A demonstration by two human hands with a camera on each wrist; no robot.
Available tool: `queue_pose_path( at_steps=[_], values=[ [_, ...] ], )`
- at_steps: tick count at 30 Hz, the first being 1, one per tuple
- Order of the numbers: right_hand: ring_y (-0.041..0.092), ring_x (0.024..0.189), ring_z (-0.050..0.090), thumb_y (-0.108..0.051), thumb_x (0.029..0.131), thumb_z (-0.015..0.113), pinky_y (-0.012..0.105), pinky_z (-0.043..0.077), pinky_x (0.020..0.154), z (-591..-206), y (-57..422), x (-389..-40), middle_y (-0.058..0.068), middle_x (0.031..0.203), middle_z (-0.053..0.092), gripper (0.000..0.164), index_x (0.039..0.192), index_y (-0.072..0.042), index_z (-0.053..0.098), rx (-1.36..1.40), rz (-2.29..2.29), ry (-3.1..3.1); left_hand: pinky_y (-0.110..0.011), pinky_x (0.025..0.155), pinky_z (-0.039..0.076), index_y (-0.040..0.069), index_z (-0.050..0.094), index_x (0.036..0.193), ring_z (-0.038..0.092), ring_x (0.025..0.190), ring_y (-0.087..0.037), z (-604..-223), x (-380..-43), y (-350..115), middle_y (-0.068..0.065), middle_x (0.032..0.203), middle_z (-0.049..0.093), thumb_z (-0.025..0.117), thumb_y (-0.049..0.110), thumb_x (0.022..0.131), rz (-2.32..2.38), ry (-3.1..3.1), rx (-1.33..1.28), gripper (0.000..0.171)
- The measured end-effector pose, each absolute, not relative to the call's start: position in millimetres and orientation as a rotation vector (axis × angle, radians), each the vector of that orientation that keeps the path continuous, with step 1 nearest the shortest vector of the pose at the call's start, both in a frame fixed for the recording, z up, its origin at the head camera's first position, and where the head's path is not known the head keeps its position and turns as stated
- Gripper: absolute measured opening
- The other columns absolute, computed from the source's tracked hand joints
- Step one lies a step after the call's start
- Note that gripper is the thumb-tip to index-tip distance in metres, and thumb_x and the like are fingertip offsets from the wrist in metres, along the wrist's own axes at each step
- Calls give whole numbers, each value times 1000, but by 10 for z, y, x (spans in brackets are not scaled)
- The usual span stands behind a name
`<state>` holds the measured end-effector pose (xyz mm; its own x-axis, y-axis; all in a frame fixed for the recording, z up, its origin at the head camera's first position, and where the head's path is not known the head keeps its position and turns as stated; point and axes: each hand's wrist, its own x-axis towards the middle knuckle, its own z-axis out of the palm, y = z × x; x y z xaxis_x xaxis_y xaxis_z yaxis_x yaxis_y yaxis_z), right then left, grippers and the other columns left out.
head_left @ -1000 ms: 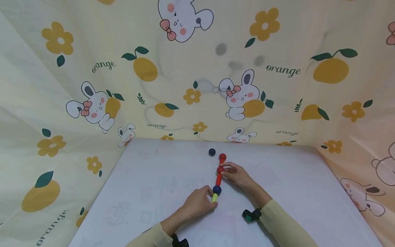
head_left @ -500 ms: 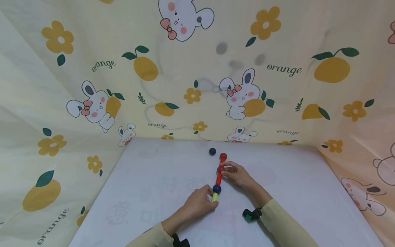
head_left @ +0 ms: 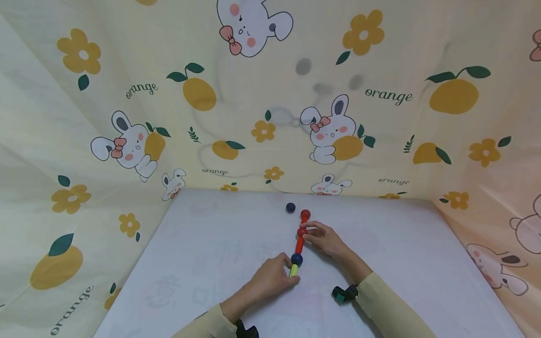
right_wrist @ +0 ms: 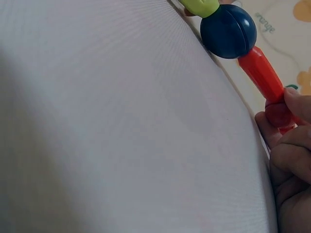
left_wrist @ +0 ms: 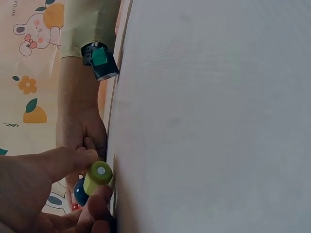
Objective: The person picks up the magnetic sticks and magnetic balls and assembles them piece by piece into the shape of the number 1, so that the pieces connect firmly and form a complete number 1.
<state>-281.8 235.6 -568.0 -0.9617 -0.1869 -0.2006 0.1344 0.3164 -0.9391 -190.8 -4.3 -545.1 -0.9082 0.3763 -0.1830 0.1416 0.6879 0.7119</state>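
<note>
A line of joined toy balls and rods lies over the white table in the head view. Its near end is a yellow-green rod (head_left: 293, 270), pinched between thumb and fingers of my left hand (head_left: 270, 278). That rod's pale round end face shows in the left wrist view. A dark blue ball (head_left: 297, 259) joins it to a red rod (head_left: 299, 246). Beyond comes a red ball (head_left: 301, 232), which my right hand (head_left: 327, 240) grips with thumb and fingers. Another red piece, partly covered by fingers, leads to a far red ball (head_left: 305, 214).
A loose dark blue ball (head_left: 290, 207) sits near the back of the white table (head_left: 211, 234), left of the far red ball. Behind the table hangs a cloth (head_left: 253, 84) printed with rabbits and oranges. Each wrist wears a black camera, the right one (head_left: 344, 294) included.
</note>
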Motion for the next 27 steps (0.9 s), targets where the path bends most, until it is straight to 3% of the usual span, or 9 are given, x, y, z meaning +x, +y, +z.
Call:
queue_pose_path(
  at_steps=[12,22,27],
  values=[
    [23,97,58,-22,101,78,23,43,64,-5676,2359,-2817,14,131,72,39,140,-19,70,-34,-1714,2281,-30,62,46,17,68,112,57,73,-12,-5426,-1983,-97,7,76,63,79,48,96,1049,2619,384,36],
    [24,99,59,-24,102,77,24,44,66,-5677,2352,-2812,14,130,73,39,140,-18,69,-61,-1697,2309,-30,66,52,20,67,114,60,74,-10,-5366,-2146,-165,9,81,66,77,40,99,1083,2695,383,27],
    [25,104,61,-24,101,78,27,47,71,-5701,2353,-2817,12,128,74,37,137,-23,71,-42,-1680,2330,-29,66,52,20,67,115,60,73,-9,-5389,-2293,-205,9,81,66,78,38,100,1007,2799,398,26]
  ],
)
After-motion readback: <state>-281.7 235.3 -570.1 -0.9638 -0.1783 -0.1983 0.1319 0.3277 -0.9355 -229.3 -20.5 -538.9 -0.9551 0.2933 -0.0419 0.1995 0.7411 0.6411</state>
